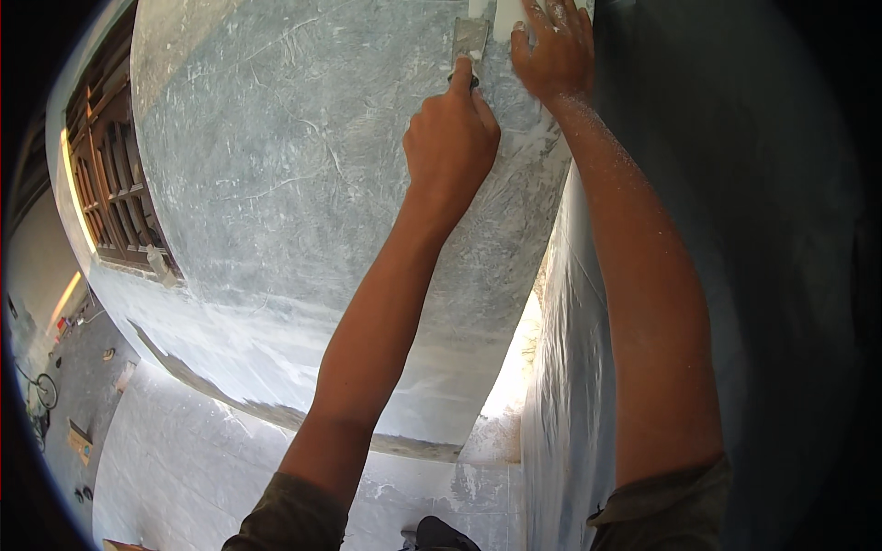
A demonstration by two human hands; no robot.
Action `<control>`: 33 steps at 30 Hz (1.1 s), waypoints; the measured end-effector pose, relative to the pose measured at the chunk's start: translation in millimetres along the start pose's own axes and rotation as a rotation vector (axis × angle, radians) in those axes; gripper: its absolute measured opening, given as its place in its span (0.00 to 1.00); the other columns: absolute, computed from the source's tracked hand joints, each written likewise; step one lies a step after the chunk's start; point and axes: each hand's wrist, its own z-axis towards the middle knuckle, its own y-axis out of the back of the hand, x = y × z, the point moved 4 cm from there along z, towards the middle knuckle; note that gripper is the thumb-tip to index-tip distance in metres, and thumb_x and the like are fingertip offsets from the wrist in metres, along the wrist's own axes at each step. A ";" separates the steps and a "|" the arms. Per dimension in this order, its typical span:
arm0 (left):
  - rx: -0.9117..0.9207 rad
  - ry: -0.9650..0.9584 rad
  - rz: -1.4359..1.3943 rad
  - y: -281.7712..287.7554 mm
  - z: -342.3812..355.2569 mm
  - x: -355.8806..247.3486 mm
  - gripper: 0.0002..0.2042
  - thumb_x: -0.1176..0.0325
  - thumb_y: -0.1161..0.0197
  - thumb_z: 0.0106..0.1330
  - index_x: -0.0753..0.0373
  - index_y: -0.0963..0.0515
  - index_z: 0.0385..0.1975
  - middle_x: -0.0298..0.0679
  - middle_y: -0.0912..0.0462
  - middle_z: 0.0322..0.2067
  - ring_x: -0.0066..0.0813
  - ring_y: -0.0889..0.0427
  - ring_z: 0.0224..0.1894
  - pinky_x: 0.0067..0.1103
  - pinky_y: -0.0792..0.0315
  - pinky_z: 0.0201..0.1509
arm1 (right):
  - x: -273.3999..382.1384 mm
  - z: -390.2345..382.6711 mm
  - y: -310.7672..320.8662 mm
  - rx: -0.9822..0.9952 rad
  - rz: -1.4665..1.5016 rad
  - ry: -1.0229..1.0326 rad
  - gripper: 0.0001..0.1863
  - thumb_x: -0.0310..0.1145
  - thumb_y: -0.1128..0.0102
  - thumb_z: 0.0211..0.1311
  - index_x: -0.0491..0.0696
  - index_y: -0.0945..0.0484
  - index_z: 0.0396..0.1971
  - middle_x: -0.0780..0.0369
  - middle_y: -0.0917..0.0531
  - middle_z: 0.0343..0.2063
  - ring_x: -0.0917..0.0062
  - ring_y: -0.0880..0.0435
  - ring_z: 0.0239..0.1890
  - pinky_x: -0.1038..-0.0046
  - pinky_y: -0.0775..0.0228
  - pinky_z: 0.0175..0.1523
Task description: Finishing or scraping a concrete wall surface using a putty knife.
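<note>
My left hand (450, 138) is closed round the handle of a putty knife (470, 39), its index finger laid along the tool. The flat metal blade points up and lies against the grey plastered wall (276, 138). To its right, near the wall's corner, my right hand (556, 57) rests with fingers stretched upward over a smooth white area (507, 16). Whether that white area is a sheet or a coat of putty I cannot tell. White dust covers the right fingers and forearm.
A clear plastic sheet (565, 367) hangs along the wall's right edge. At the left is a brown wooden shutter window (115, 184) with a small bottle (161, 266) on its sill. Pale tiles (184, 459) cover the floor below, and a bicycle wheel (44, 392) shows at far left.
</note>
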 end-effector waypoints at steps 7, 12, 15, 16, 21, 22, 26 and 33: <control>-0.029 -0.033 0.028 5.0 2.6 3.0 0.22 0.66 0.46 0.69 0.62 0.27 0.63 0.58 0.15 0.29 0.60 0.15 0.31 0.47 0.22 0.36 | 0.8 0.4 0.5 -0.025 0.012 0.012 0.25 0.33 0.47 0.65 0.43 0.26 0.63 0.51 0.35 0.71 0.57 0.42 0.74 0.54 0.53 0.77; -0.021 -0.041 0.099 3.5 2.8 3.0 0.23 0.67 0.45 0.68 0.62 0.28 0.63 0.56 0.16 0.26 0.57 0.14 0.29 0.46 0.22 0.32 | 1.1 0.3 0.3 0.013 -0.001 0.000 0.25 0.32 0.47 0.65 0.43 0.25 0.62 0.51 0.35 0.70 0.56 0.42 0.74 0.54 0.53 0.76; -0.015 0.015 0.121 7.3 15.9 -3.1 0.21 0.65 0.46 0.69 0.57 0.25 0.62 0.55 0.14 0.30 0.60 0.15 0.33 0.46 0.22 0.39 | 3.1 1.8 -0.1 -0.016 0.006 0.007 0.25 0.32 0.47 0.65 0.42 0.25 0.62 0.51 0.34 0.70 0.56 0.42 0.74 0.54 0.53 0.77; -0.014 0.016 0.120 6.6 14.4 -1.7 0.21 0.65 0.46 0.69 0.57 0.25 0.62 0.55 0.14 0.30 0.60 0.15 0.33 0.46 0.22 0.39 | 3.3 2.0 -0.3 -0.014 0.005 0.008 0.25 0.32 0.47 0.65 0.42 0.25 0.62 0.51 0.34 0.70 0.56 0.42 0.74 0.54 0.53 0.77; 0.033 0.061 0.125 5.8 -5.6 5.8 0.21 0.65 0.46 0.69 0.57 0.25 0.62 0.56 0.15 0.29 0.60 0.14 0.33 0.47 0.22 0.39 | -0.9 1.0 0.0 -0.022 0.003 -0.006 0.25 0.32 0.47 0.65 0.42 0.25 0.62 0.51 0.35 0.70 0.56 0.41 0.74 0.54 0.53 0.76; 0.032 0.061 0.128 5.5 -3.1 6.9 0.21 0.65 0.46 0.69 0.57 0.25 0.62 0.56 0.15 0.29 0.60 0.14 0.33 0.47 0.22 0.39 | 0.0 0.8 -0.2 -0.023 0.006 -0.006 0.25 0.32 0.47 0.65 0.42 0.25 0.62 0.51 0.35 0.70 0.56 0.41 0.74 0.54 0.53 0.76; -0.033 0.004 0.153 8.9 13.5 1.4 0.21 0.65 0.46 0.69 0.57 0.25 0.62 0.55 0.14 0.30 0.60 0.15 0.32 0.47 0.22 0.38 | 4.0 1.3 -2.7 -0.013 -0.006 0.002 0.25 0.32 0.47 0.65 0.43 0.25 0.62 0.51 0.34 0.70 0.56 0.41 0.74 0.54 0.52 0.76; 0.025 0.059 0.151 5.8 -3.5 4.6 0.21 0.66 0.46 0.69 0.57 0.25 0.61 0.56 0.15 0.29 0.59 0.15 0.32 0.47 0.22 0.37 | -0.3 0.8 3.0 -0.019 0.006 0.006 0.25 0.32 0.47 0.64 0.43 0.25 0.61 0.51 0.34 0.70 0.56 0.41 0.74 0.54 0.51 0.76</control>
